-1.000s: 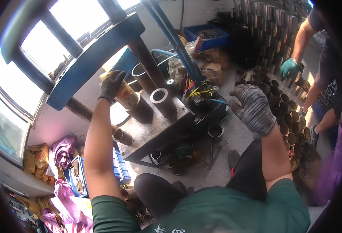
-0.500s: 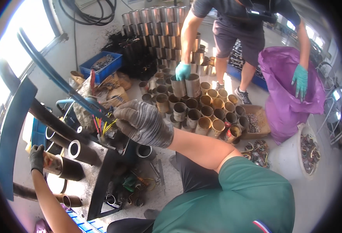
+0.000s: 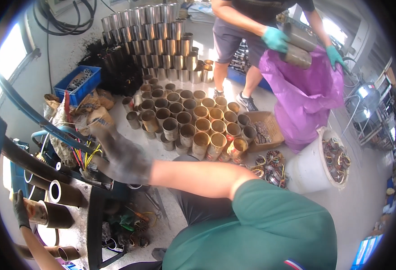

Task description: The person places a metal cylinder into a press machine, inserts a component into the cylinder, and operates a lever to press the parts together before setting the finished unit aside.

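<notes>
My left hand (image 3: 21, 209), in a dark glove, is closed around the outer end of a short metal sleeve (image 3: 36, 212) with red markings. The sleeve's other end meets a dark thick-walled tube (image 3: 57, 214) on the machine at the lower left. My right hand (image 3: 125, 157), in a grey knit glove, is smeared by motion. It is beside the lower end of a blue bar (image 3: 33, 110) and the red and yellow wires (image 3: 84, 158); whether its fingers grip anything is unclear.
Many metal sleeves (image 3: 175, 108) stand on the floor ahead, with shiny ones (image 3: 155, 31) stacked behind. A co-worker's green-gloved hand (image 3: 275, 39) holds two sleeves over a purple sack (image 3: 297, 108). Nearby are a cardboard box (image 3: 270, 143), a white bucket (image 3: 306, 168) and a blue crate (image 3: 78, 92).
The view has swung right, so the scene sits further left. The co-worker has lifted two sleeves from the floor to the purple sack. My right hand has become blurred; my left keeps its sleeve.
</notes>
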Demonstrator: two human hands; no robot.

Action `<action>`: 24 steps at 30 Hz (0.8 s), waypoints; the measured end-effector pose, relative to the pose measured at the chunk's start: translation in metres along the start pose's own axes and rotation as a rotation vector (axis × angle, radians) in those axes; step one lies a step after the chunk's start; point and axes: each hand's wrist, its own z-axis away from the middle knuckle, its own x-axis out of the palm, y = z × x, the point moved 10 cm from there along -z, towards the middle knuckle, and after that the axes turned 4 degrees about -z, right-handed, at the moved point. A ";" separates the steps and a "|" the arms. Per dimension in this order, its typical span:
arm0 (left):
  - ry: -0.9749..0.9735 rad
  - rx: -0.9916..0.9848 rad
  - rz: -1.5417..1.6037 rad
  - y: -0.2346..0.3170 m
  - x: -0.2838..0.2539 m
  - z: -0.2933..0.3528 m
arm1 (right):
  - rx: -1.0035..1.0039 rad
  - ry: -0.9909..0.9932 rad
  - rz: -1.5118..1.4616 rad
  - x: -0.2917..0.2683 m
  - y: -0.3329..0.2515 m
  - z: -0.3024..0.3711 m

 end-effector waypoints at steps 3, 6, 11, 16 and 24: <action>-0.088 -0.040 0.090 -0.026 -0.026 -0.003 | 0.186 -0.053 -0.030 0.038 0.037 -0.047; -0.083 -0.027 0.032 -0.025 -0.009 -0.013 | 0.127 0.071 0.162 0.058 0.058 -0.075; -0.009 0.060 -0.127 -0.023 -0.059 0.013 | 0.173 0.174 0.032 0.091 0.055 -0.097; 0.520 0.588 -0.610 0.130 0.010 0.088 | 0.169 0.187 0.034 0.060 0.068 -0.090; 0.713 0.291 0.033 0.147 0.167 0.217 | -0.094 0.323 0.098 0.047 0.020 -0.076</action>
